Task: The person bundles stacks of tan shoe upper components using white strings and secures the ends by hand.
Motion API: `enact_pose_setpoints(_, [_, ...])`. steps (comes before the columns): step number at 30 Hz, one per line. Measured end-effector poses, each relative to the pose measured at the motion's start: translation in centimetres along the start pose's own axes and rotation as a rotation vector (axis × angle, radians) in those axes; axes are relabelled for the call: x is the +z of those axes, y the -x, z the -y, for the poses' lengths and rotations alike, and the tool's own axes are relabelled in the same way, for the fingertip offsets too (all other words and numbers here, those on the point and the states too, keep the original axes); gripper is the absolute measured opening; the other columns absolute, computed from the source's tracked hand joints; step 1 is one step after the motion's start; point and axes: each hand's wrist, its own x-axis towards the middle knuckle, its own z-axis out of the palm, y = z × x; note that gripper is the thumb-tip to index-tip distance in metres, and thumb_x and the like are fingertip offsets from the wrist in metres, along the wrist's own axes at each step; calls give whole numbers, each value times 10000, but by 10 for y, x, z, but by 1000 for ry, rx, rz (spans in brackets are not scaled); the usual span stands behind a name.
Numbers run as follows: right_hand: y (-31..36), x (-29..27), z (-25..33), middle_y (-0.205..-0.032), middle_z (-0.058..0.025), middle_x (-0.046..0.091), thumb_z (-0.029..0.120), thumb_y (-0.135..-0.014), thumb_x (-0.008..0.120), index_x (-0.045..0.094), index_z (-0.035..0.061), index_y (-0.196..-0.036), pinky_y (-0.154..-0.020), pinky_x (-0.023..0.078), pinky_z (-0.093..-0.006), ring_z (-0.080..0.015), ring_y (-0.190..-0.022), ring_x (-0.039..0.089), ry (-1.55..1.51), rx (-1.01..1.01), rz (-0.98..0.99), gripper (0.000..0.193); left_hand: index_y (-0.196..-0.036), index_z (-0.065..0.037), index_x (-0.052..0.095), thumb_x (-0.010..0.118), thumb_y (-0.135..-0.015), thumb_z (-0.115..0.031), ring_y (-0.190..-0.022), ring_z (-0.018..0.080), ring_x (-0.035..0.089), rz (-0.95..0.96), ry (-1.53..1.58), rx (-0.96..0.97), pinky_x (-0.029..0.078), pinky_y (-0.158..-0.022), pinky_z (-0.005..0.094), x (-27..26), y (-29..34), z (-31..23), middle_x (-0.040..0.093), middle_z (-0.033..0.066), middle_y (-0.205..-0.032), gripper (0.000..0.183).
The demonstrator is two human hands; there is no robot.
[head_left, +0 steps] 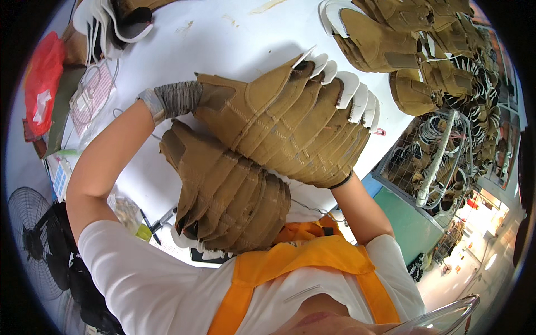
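A row of nested brown shoe uppers with white tabs along the top spans the space between my two hands. My left hand, in a grey knit glove, grips the row's left end, its fingers tucked behind the leather. At the right end, my right hand shows only a dark cuff at the wrist; the rest is hidden behind the uppers it holds. Closer to my body lies a second row of nested brown uppers, its white tabs pointing toward me. Neither hand visibly touches that one.
More brown uppers are piled at the far right of the white table. Beyond its right edge stands a wire cart full of pieces. A red plastic bag, pens and a fan are at left.
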Motion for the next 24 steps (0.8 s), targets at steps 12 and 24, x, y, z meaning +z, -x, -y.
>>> enact_pose_setpoints(12, [-20, 10, 14, -1267, -90, 510, 290, -917, 550, 448, 44, -1297, -944, 411, -345, -215, -1118, 491, 355, -58, 187, 465, -1135, -62, 590, 381, -929, -66, -1028, 184, 581, -697, -1336, -91, 442, -910, 289, 22, 26, -53, 620, 88, -1118, 293])
enact_pose_setpoints(24, [143, 10, 32, -961, -44, 590, 229, -924, 546, 575, 1, -1080, -823, 439, -264, -132, -882, 543, 651, -306, -205, 278, -1034, -121, 681, 593, -834, -277, -879, 247, 652, -771, -990, -479, 505, -797, 372, 14, 250, 55, 688, 71, -939, 269])
